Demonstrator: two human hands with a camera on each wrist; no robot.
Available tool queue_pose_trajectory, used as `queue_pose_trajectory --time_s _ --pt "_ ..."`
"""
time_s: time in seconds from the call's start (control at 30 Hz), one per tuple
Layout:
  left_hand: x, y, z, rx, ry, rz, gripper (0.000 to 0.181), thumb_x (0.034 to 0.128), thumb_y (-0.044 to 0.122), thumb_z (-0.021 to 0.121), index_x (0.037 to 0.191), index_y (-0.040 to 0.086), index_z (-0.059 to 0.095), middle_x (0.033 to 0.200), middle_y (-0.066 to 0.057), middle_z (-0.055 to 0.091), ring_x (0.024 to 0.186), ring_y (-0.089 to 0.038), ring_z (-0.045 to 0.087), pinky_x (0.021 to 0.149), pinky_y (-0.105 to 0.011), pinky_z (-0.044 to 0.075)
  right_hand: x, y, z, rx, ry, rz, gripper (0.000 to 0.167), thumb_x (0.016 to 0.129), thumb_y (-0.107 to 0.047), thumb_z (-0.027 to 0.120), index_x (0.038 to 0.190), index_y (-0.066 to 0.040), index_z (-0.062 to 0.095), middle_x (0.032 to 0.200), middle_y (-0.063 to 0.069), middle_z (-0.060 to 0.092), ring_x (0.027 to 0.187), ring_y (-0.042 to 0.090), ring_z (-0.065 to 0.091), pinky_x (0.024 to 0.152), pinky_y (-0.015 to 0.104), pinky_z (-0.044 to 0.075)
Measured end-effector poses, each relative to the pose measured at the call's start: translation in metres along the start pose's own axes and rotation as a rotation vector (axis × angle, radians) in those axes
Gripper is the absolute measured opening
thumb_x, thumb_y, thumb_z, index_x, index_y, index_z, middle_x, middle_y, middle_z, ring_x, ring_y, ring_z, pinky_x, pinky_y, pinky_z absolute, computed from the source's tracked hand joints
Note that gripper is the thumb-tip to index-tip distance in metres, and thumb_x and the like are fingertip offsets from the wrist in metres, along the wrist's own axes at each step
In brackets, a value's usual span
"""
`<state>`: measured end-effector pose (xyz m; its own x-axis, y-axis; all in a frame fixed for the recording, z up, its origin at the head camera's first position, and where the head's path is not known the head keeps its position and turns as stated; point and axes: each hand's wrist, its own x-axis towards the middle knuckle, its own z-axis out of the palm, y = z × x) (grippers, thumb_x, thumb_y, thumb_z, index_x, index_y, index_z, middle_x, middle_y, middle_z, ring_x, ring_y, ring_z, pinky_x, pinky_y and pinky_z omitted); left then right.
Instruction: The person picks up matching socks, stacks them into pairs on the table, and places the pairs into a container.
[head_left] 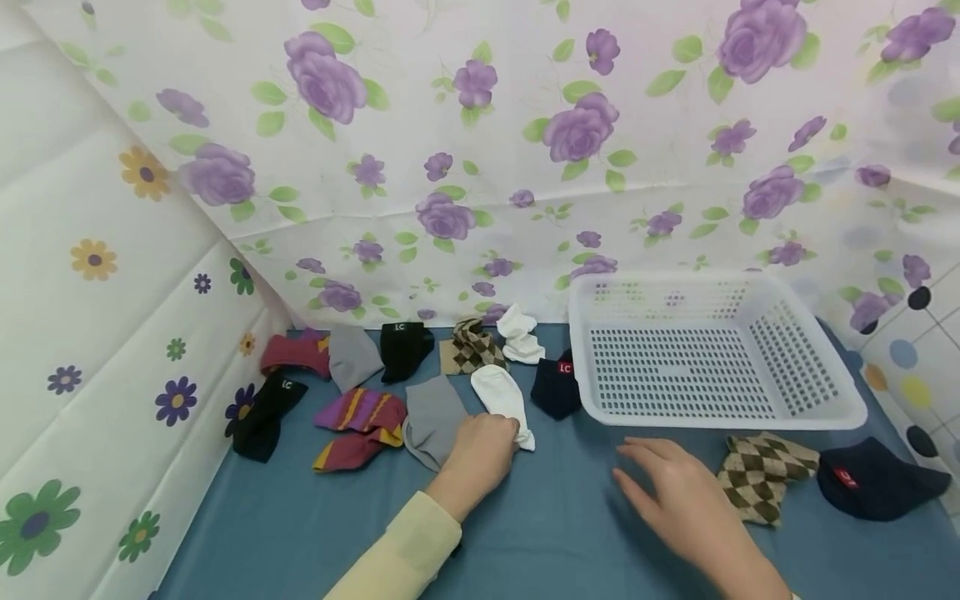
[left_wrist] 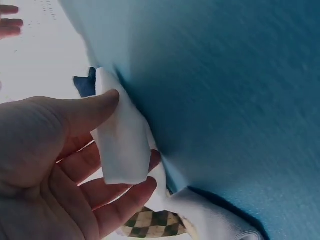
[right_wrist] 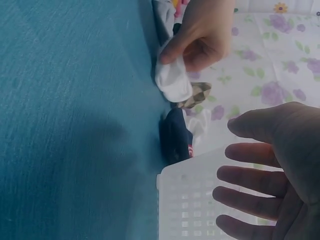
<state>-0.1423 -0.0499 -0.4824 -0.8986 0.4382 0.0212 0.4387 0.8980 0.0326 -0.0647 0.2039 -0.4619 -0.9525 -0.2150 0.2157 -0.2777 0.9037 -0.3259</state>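
1. The left hand (head_left: 480,454), below a pale yellow sleeve (head_left: 408,542), reaches in over the surface (head_left: 540,542). Its thumb and fingers (left_wrist: 142,190) pinch a white sock (head_left: 501,396).
2. The right hand (head_left: 678,492) holds nothing; its fingers (right_wrist: 252,179) are straight and spread apart, in front of the basket's near side.
3. To the right of that hand lie a near checkered sock (head_left: 765,475) in brown and tan, and a navy sock (head_left: 873,483) with a red tag.
4. The white sock extends forward from the left hand, between a gray sock (head_left: 431,417) on its left and a second navy sock (head_left: 555,392) on its right. Whether its whole length rests on the surface, I cannot tell.
5. Left of the gray sock is a purple, red and yellow pair (head_left: 363,425); farther left, a black sock (head_left: 264,417) lettered "LC".
6. The white plastic basket (head_left: 720,421), with perforated walls, stands at the right, just beside the second navy sock.
7. The far row, left to right: a red sock (head_left: 296,357), another gray one (head_left: 354,357), another black one (head_left: 405,350), a far checkered sock (head_left: 476,346) and a bunched white one (head_left: 519,335).
8. Behind everything hangs a white cloth (head_left: 517,208) printed with purple roses.
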Motion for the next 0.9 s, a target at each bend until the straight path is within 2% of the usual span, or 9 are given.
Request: queue_pose_trajectory --time_s 0.13,0.27,0.4,0.57,0.67,0.8,0.9 --pt "-0.009 0.0 -0.011 -0.102 0.021 -0.001 0.016 0.0855 0.031 0.068 0.081 0.017 0.062 0.066 0.003 0.058 0.06 -0.013 0.057 0.05 -0.028 0.04 0.002 -0.005 -0.002 0.052 -0.023 0.03 0.029 0.082 -0.034 0.072 0.109 -0.025 0.067 0.112 -0.002 0.066 0.104 0.018 0.062 0.084 0.04 0.051" --pt "-0.018 -0.001 -0.029 -0.197 0.128 0.009 0.02 0.0894 0.037 0.061 0.08 0.02 0.06 0.065 0.006 0.055 0.065 -0.012 0.055 0.054 -0.026 0.041 0.002 -0.011 -0.005 0.22 -0.046 0.094 0.024 0.083 -0.035 0.07 0.106 -0.036 0.065 0.106 -0.014 0.066 0.098 0.008 0.064 0.08 0.032 0.053" --pt "-0.024 -0.002 -0.05 -0.3 0.241 0.006 0.018 0.0918 0.039 0.057 0.087 0.023 0.064 0.073 0.008 0.06 0.074 -0.01 0.055 0.059 -0.024 0.042 0.004 -0.016 -0.012 0.383 0.027 0.08 0.021 0.085 -0.038 0.068 0.104 -0.042 0.063 0.102 -0.022 0.065 0.094 -0.001 0.062 0.077 0.024 0.052" --pt "-0.03 0.002 -0.071 -0.419 0.312 0.028 0.018 0.0931 0.039 0.054 0.092 0.025 0.064 0.075 0.01 0.06 0.064 -0.003 0.049 0.052 -0.018 0.037 0.009 -0.023 -0.017 0.415 0.118 0.009 0.029 0.081 -0.035 0.073 0.107 -0.041 0.062 0.104 -0.022 0.065 0.095 -0.003 0.06 0.078 0.021 0.051" --pt "-0.034 0.007 -0.079 -0.511 0.317 0.064 0.02 0.094 0.041 0.052 0.095 0.025 0.064 0.073 0.012 0.059 0.057 0.0 0.046 0.048 -0.017 0.036 0.012 -0.03 -0.015 0.423 0.11 0.018 0.043 0.076 -0.037 0.077 0.115 -0.039 0.058 0.11 -0.02 0.063 0.101 -0.001 0.06 0.08 0.024 0.051" --pt "-0.037 0.015 -0.086 -0.703 0.265 0.108 0.023 0.0951 0.043 0.048 0.098 0.026 0.063 0.068 0.011 0.057 0.051 0.001 0.044 0.045 -0.017 0.036 0.015 -0.04 -0.007 0.467 0.015 0.078 0.06 0.072 -0.047 0.077 0.126 -0.038 0.051 0.119 -0.018 0.059 0.109 0.004 0.058 0.084 0.035 0.052" --pt "-0.039 0.018 -0.089 -0.846 0.211 0.115 0.023 0.0951 0.045 0.047 0.1 0.029 0.062 0.063 0.009 0.053 0.045 -0.004 0.04 0.043 -0.02 0.036 0.016 -0.045 0.0 0.507 -0.058 0.106 0.056 0.071 -0.052 0.075 0.121 -0.04 0.053 0.115 -0.02 0.059 0.105 0.003 0.058 0.084 0.038 0.052"
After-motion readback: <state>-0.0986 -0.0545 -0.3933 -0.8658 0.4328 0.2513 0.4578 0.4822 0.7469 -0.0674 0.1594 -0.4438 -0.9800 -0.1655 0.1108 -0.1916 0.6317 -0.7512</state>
